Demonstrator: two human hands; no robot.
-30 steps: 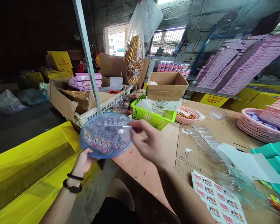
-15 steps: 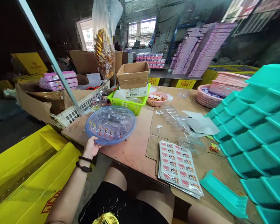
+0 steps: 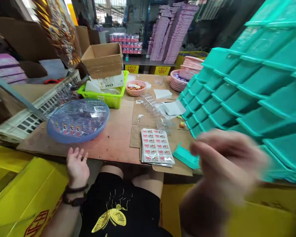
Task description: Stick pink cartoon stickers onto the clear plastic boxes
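Surroundings seen from the room: baskets, cartons and stacked boxes.
Far part of table (image 3: 119, 131): lime-green basket (image 3: 116, 101) bearing a white carton (image 3: 114, 81), topped by an open cardboard box (image 3: 103, 68). Just right of it: small pink basket (image 3: 135, 93), filled with brown pieces. Farther right: stacked pink baskets (image 3: 178, 84). Rear: dark shelf (image 3: 140, 61) carrying pink-and-blue packs (image 3: 127, 45) and tall lilac stacks (image 3: 179, 33); yellow cartons (image 3: 162, 70) below. Left: white slotted crate (image 3: 6, 131), slanting metal post (image 3: 17, 96), gold ornament (image 3: 56, 29) above.
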